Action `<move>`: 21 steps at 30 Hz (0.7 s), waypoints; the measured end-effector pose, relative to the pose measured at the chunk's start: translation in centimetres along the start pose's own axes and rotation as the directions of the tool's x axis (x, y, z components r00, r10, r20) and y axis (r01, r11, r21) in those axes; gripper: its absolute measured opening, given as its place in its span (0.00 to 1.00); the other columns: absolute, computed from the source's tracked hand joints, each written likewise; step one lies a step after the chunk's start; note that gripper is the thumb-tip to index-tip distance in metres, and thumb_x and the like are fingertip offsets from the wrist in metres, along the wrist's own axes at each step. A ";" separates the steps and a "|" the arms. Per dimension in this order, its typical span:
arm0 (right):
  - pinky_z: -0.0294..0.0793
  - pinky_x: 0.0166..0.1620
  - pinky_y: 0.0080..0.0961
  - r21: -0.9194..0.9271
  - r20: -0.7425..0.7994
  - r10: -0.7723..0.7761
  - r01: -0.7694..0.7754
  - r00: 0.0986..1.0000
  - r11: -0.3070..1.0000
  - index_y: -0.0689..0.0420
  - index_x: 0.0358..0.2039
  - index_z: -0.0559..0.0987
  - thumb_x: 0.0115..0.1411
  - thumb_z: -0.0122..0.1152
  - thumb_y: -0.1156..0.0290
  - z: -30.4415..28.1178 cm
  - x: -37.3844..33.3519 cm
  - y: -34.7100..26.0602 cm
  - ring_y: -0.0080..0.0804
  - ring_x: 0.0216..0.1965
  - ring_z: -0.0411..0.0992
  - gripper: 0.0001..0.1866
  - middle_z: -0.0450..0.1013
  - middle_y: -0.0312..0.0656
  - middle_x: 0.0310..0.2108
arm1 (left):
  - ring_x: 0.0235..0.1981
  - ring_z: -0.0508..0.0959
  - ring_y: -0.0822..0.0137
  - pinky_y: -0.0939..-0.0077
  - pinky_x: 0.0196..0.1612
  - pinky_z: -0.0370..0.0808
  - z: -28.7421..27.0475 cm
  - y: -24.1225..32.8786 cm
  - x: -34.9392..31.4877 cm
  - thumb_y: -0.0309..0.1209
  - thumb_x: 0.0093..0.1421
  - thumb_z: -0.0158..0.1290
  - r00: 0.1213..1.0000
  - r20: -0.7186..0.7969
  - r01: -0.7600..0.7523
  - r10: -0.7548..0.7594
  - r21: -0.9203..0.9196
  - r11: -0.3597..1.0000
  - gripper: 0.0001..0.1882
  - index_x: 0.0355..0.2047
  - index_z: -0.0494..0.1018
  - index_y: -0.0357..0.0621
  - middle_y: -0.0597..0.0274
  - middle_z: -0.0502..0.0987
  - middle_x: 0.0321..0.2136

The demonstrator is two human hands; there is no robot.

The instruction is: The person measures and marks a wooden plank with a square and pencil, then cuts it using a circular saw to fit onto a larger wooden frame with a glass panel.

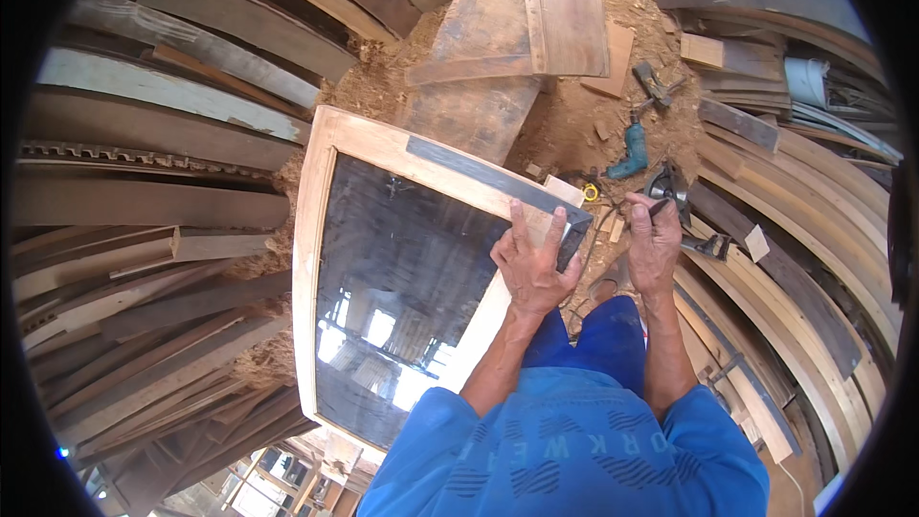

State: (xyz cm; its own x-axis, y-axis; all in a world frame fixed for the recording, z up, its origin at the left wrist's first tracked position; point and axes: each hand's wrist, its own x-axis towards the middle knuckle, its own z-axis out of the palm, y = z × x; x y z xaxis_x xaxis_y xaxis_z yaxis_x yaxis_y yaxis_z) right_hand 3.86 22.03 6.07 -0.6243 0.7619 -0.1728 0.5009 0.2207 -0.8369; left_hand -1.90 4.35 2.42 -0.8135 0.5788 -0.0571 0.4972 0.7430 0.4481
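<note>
A pale wooden window frame (pixel 308 258) with a dark, reflective glass pane (pixel 412 268) lies in front of me to the left. Along its top rail rests the dark metal blade of a carpenter's square (pixel 469 167), whose stock reaches the frame's right corner. My left hand (pixel 536 268) presses there with fingers spread, fingertips on the square and the corner wood. Just right of the corner, off the frame, my right hand (pixel 654 249) pinches a short dark pencil (pixel 659 207) between thumb and fingers.
Sawdust covers the floor ahead, with a teal power drill (pixel 629 150), a dark-metal power tool (pixel 665 184) and a small yellow round thing (pixel 590 192). Wooden boards (pixel 191 120) are stacked at left, more planks (pixel 795 201) at right. A wide board (pixel 479 115) lies beyond the frame.
</note>
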 end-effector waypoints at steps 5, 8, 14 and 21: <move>0.74 0.48 0.31 0.289 0.141 -0.029 -0.013 0.990 0.957 0.63 0.44 0.83 0.68 0.62 0.69 0.1 0.8 -0.9 0.31 0.42 0.77 0.11 0.80 0.44 0.40 | 0.55 0.66 0.47 0.55 0.58 0.58 0.1 -0.1 -0.2 0.48 0.44 0.68 1.000 0.007 0.013 -0.013 -0.005 1.000 0.44 0.66 0.73 0.66 0.30 0.53 0.72; 0.75 0.46 0.32 0.300 0.272 -0.134 0.049 0.953 0.953 0.63 0.44 0.83 0.65 0.63 0.72 0.7 1.8 -1.6 0.35 0.40 0.78 0.10 0.81 0.46 0.39 | 0.55 0.66 0.47 0.55 0.58 0.58 0.1 0.0 0.0 0.48 0.44 0.68 1.000 0.012 0.015 -0.015 0.002 1.000 0.44 0.66 0.73 0.66 0.30 0.53 0.72; 0.75 0.43 0.34 0.233 0.364 -0.302 0.228 0.881 0.945 0.63 0.42 0.84 0.61 0.65 0.74 1.8 3.5 -2.8 0.43 0.37 0.77 0.10 0.81 0.48 0.37 | 0.55 0.66 0.48 0.55 0.57 0.58 0.0 0.1 0.1 0.47 0.44 0.69 1.000 0.003 0.031 -0.031 -0.021 0.999 0.44 0.65 0.73 0.67 0.30 0.53 0.71; 0.74 0.41 0.38 0.168 0.477 -0.356 0.314 0.804 0.935 0.62 0.38 0.83 0.61 0.63 0.71 1.8 4.5 -3.1 0.46 0.35 0.75 0.08 0.80 0.48 0.34 | 0.54 0.66 0.48 0.55 0.57 0.59 0.2 0.3 0.2 0.47 0.44 0.69 0.999 -0.036 0.018 -0.019 -0.022 1.000 0.44 0.65 0.73 0.66 0.30 0.54 0.71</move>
State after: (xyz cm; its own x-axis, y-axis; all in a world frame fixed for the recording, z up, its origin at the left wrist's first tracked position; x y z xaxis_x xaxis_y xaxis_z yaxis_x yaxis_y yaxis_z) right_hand -1.60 23.72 6.98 -0.9658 0.2433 -0.0891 0.1717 0.3433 -0.9234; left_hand -1.87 4.76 2.33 -0.8332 0.5520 -0.0330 0.4756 0.7457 0.4667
